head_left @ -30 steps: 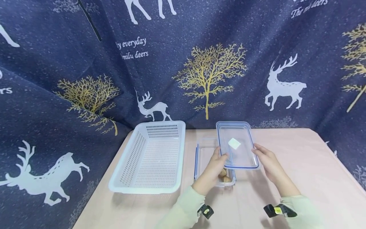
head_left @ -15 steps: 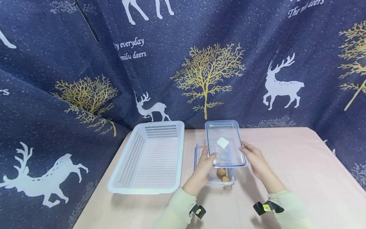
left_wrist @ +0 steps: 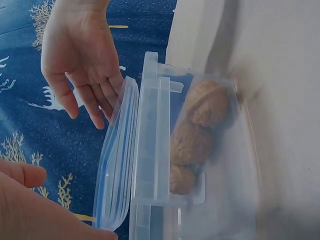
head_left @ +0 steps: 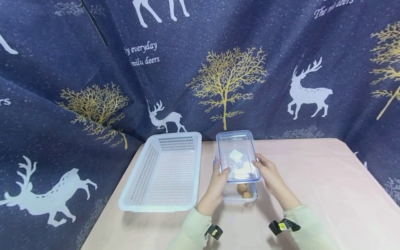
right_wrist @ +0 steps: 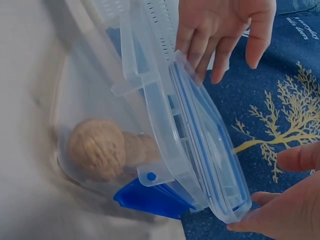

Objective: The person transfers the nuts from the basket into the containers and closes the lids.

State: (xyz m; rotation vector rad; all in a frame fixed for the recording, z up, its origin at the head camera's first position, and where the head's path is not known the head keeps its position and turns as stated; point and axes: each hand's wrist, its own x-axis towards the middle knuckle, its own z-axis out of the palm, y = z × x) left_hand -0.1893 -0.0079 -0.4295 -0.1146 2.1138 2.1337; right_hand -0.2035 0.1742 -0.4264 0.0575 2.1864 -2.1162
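Note:
A clear plastic lid [head_left: 235,144] with a blue seal and a white square label is held between both hands. My left hand [head_left: 217,184] grips its left edge, thumb on the upper face. At the opposite edge my right hand [head_left: 272,177] holds it near the lower corner. Beneath the lid, a clear food container [head_left: 231,199] stands on the table, its rear part covered from the head view. Brown walnuts [left_wrist: 192,142] lie inside it. In the right wrist view a blue latch [right_wrist: 150,200] hangs off the container's side, and the lid [right_wrist: 212,150] is tilted near the rim.
Left of the container stands a white perforated basket [head_left: 198,173]. The pink-covered table [head_left: 312,173] runs on to the right. Behind it hangs a dark blue cloth [head_left: 187,80] with deer and trees.
Both hands have carried the lid leftward, from the container's right side to above its rear part. More of the walnuts shows at the front. Container and basket have stayed in place.

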